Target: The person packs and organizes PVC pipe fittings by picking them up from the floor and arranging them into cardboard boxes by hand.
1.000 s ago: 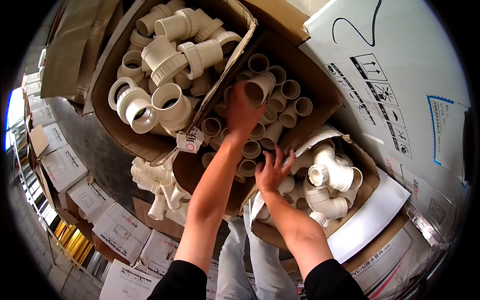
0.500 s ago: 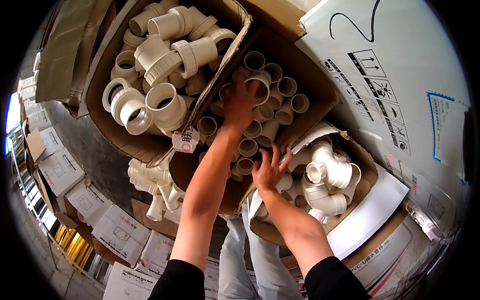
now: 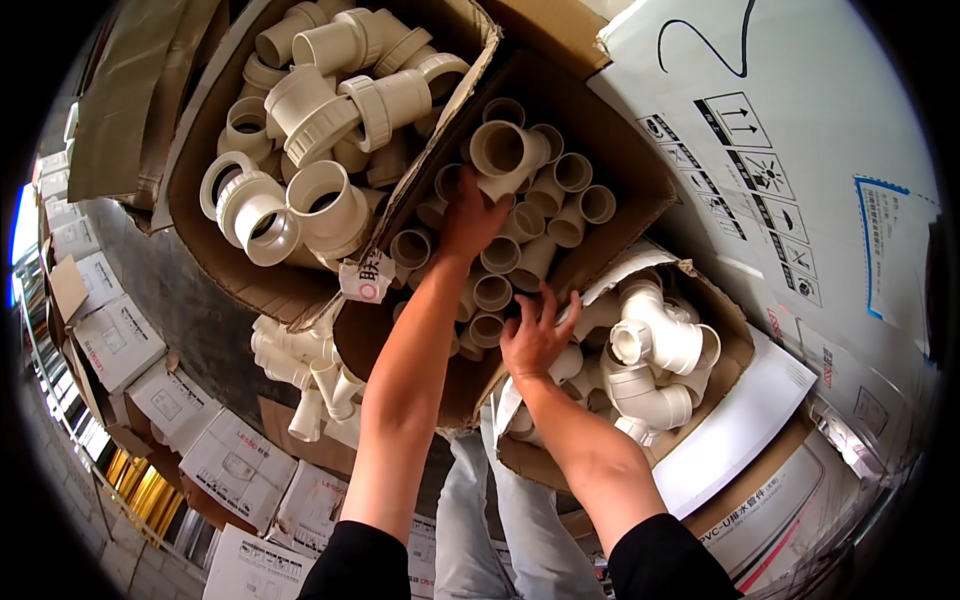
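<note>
My left hand (image 3: 470, 218) reaches into the middle cardboard box (image 3: 610, 135). Its thumb and fingers are around the lower part of a cream plastic pipe coupling (image 3: 505, 152), whose round opening faces up; part of the grip is hidden. Around it stand several similar tube-shaped fittings (image 3: 533, 262). My right hand (image 3: 535, 338) rests at the edge between this box and a smaller box (image 3: 735, 375), fingers spread and holding nothing. Elbow-shaped fittings (image 3: 650, 395) fill that smaller box.
A larger box (image 3: 190, 235) at upper left holds wide couplings with ribbed collars (image 3: 325, 135). Y-shaped fittings (image 3: 325, 385) lie below it. A tall white carton (image 3: 800, 120) stands at right. Several printed cartons (image 3: 240, 465) line the lower left.
The pipe coupling has come up and to the left, showing more of its opening. My left hand has shifted down and left. My right hand stays nearly still.
</note>
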### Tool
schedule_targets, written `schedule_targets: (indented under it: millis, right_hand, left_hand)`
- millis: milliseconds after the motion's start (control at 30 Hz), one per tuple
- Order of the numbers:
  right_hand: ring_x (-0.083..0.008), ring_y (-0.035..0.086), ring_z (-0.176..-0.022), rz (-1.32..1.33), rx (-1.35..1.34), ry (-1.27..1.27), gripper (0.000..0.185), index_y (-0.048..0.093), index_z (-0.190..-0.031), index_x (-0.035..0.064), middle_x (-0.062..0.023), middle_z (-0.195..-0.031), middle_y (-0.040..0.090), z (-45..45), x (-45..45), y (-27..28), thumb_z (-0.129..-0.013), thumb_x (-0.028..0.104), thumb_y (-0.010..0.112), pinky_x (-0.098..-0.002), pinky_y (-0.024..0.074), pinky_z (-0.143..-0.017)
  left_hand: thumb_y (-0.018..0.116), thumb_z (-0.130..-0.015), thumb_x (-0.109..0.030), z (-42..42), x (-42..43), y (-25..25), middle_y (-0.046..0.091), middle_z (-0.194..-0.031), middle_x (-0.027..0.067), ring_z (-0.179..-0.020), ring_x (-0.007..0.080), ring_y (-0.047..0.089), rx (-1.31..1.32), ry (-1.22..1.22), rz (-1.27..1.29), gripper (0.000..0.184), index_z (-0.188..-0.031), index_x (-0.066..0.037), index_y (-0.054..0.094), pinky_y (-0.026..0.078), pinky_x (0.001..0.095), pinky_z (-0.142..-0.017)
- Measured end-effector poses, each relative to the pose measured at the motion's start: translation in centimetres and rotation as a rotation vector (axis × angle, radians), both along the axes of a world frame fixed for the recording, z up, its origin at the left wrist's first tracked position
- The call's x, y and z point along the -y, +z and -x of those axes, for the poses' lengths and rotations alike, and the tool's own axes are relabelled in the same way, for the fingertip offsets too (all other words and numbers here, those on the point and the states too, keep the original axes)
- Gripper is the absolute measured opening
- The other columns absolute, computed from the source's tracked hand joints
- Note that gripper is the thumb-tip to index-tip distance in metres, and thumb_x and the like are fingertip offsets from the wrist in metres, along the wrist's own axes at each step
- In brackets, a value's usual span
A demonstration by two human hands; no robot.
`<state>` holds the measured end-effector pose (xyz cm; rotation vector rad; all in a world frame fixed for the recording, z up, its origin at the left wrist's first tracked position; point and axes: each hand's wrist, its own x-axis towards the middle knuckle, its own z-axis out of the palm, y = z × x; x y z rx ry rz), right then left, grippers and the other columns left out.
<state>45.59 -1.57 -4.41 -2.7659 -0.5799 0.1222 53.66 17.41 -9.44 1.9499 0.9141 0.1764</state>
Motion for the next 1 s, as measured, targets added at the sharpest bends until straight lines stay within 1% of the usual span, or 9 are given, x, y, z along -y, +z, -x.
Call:
schedule_targets:
  millis: [100, 167, 300, 400, 533, 700, 800, 933, 1000]
  right_hand:
    - [-0.0507, 0.029, -0.14, -0.007, 0.009, 0.004, 0.038, 0.068, -0.105, 0.0153, -0.007, -0.139, 0.054, -0.1, -0.1, 0.0, -0.068, 0.005, 0.07, -0.0591, 0.0344, -0.112]
    - [-0.0505, 0.03, -0.14, -0.005, 0.009, 0.004, 0.038, 0.068, -0.105, 0.0149, -0.007, -0.139, 0.054, 0.0, 0.1, -0.1, -0.068, 0.005, 0.07, -0.0586, 0.0337, -0.112]
    - [-0.0496, 0.03, -0.14, -0.006, -0.008, -0.007, 0.038, 0.069, -0.105, 0.0144, -0.0072, -0.138, 0.055, 0.1, 0.1, -0.1, -0.068, 0.005, 0.071, -0.0577, 0.0318, -0.114]
    - [-0.0478, 0.032, -0.14, 0.001, -0.004, 0.001, 0.04, 0.068, -0.106, 0.015, -0.0066, -0.14, 0.053, 0.0, 0.1, -0.2, -0.067, 0.007, 0.074, -0.0579, 0.0342, -0.112]
    - [-0.0463, 0.034, -0.138, 0.007, 0.009, 0.015, 0.043, 0.067, -0.108, 0.0158, -0.0065, -0.141, 0.052, 0.0, 0.3, -0.4, -0.066, 0.01, 0.077, -0.0595, 0.0371, -0.109]
    - [-0.0466, 0.036, -0.137, -0.01, 0.017, 0.005, 0.043, 0.066, -0.107, 0.0156, -0.0071, -0.14, 0.052, -0.1, -0.1, -0.3, -0.066, 0.009, 0.076, -0.061, 0.0383, -0.107]
    - [-0.0489, 0.032, -0.139, -0.044, 0.0, -0.005, 0.042, 0.066, -0.105, 0.0161, -0.0057, -0.139, 0.054, -0.1, 0.1, -0.5, -0.065, 0.005, 0.074, -0.0585, 0.0337, -0.111]
    - [-0.048, 0.034, -0.137, -0.02, 0.006, 0.0, 0.043, 0.066, -0.106, 0.0163, -0.0063, -0.139, 0.053, -0.1, 0.1, -0.3, -0.065, 0.008, 0.075, -0.0595, 0.0366, -0.108]
    - [-0.0469, 0.036, -0.136, -0.006, 0.014, 0.01, 0.045, 0.066, -0.108, 0.0162, -0.0073, -0.139, 0.053, -0.1, 0.1, -0.2, -0.065, 0.01, 0.076, -0.0605, 0.0395, -0.105]
  left_hand:
    - [0.074, -0.085, -0.036, -1.5, -0.6, 1.7, 0.059, -0.122, 0.0276, -0.113, 0.0474, 0.057, 0.122, 0.038, -0.029, 0.071, -0.141, -0.007, 0.041, 0.049, 0.0542, -0.092]
    - [0.074, -0.085, -0.037, -2.8, -0.9, 4.6, 0.057, -0.127, 0.0286, -0.113, 0.048, 0.058, 0.037, 0.137, -0.173, 0.072, -0.142, -0.008, 0.04, 0.05, 0.0544, -0.091]
    - [0.077, -0.083, -0.035, -4.2, -1.2, 6.2, 0.055, -0.126, 0.0272, -0.109, 0.0486, 0.059, 0.025, 0.114, -0.202, 0.075, -0.142, -0.007, 0.04, 0.051, 0.0536, -0.089]
    - [0.081, -0.081, -0.035, -4.8, -0.6, 5.1, 0.054, -0.128, 0.0272, -0.108, 0.0487, 0.06, -0.005, 0.091, -0.336, 0.078, -0.14, -0.006, 0.039, 0.053, 0.0526, -0.088]
    - [0.083, -0.081, -0.032, -5.9, -0.2, 4.2, 0.051, -0.131, 0.028, -0.106, 0.0485, 0.061, 0.003, 0.083, -0.359, 0.078, -0.138, -0.005, 0.037, 0.054, 0.0521, -0.087]
    - [0.082, -0.083, -0.021, -5.6, 0.0, 2.5, 0.037, -0.142, 0.0301, -0.121, 0.0508, 0.051, 0.155, 0.074, -0.379, 0.073, -0.137, -0.003, 0.036, 0.049, 0.0522, -0.096]
    - [0.082, -0.083, -0.019, -5.0, 0.6, 1.5, 0.03, -0.146, 0.0306, -0.126, 0.0523, 0.046, 0.214, 0.021, -0.343, 0.076, -0.14, -0.005, 0.035, 0.047, 0.052, -0.1]
    - [0.08, -0.085, -0.019, -4.1, 0.4, 1.8, 0.027, -0.148, 0.0303, -0.122, 0.0527, 0.048, 0.181, 0.021, -0.301, 0.073, -0.142, -0.006, 0.036, 0.046, 0.0523, -0.098]
    - [0.078, -0.086, -0.017, -4.0, 0.4, 2.2, 0.031, -0.144, 0.0299, -0.12, 0.052, 0.049, 0.134, 0.114, -0.304, 0.069, -0.142, -0.007, 0.04, 0.046, 0.0534, -0.093]
